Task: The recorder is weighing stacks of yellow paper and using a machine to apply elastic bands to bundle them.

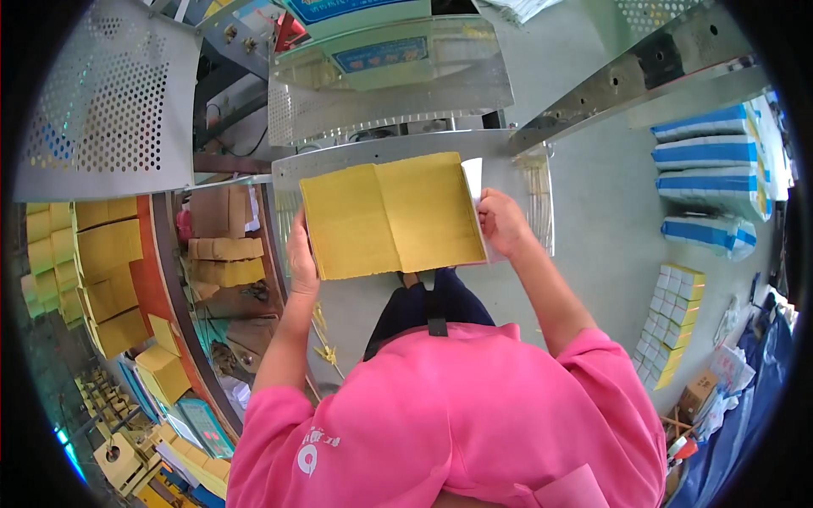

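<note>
A stack of rough yellow paper (391, 218) with a crease down its middle is held level in front of me, over a metal table (500, 152). My left hand (302, 256) grips its left edge, with the fingertips partly hidden. At the right edge my right hand (501, 222) has its fingers closed on the stack. A white sheet (472, 175) sticks out beside the yellow paper, just above my right fingers. How thick the stack is cannot be seen from above.
A perforated metal panel (106, 106) stands at upper left, and a steel beam (635, 72) crosses at upper right. Shelving with yellow paper stacks (110, 271) lines the left. Blue-and-white wrapped packs (707, 157) and small white-and-yellow bundles (673, 317) lie at right.
</note>
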Action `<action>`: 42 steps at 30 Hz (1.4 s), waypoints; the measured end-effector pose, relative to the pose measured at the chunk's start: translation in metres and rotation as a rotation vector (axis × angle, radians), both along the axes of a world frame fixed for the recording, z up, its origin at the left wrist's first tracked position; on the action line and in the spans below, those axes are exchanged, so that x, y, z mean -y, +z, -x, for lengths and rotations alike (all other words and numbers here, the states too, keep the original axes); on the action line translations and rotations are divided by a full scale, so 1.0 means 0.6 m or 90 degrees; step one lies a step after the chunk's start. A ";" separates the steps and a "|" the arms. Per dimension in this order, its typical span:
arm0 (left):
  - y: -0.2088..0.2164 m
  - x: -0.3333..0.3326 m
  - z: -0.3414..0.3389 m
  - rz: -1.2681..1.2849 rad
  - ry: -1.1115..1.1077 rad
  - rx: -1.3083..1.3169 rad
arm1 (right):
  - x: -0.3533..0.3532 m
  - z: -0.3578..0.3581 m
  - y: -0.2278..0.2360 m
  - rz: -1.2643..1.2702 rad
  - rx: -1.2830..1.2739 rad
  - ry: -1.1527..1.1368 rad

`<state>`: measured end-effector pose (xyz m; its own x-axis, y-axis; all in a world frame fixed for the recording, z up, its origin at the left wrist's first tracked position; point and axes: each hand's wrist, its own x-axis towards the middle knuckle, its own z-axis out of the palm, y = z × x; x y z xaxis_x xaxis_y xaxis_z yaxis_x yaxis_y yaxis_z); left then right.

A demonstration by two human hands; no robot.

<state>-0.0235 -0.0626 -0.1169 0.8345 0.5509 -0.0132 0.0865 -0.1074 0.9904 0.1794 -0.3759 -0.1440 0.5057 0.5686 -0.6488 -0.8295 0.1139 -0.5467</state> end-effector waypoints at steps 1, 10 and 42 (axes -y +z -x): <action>0.006 0.002 -0.001 -0.002 0.003 -0.001 | -0.005 0.008 -0.002 0.052 0.027 -0.021; 0.046 0.019 -0.008 0.063 0.037 -0.056 | -0.055 0.034 0.018 0.299 0.312 -0.148; 0.058 -0.031 -0.029 0.342 0.031 -0.330 | -0.047 0.055 0.101 0.059 0.218 -0.133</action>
<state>-0.0064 -0.0443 -0.0818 0.6228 0.3941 -0.6759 0.5484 0.3961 0.7364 0.1461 -0.3479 -0.0832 0.8000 0.3779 -0.4661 -0.5617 0.1983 -0.8033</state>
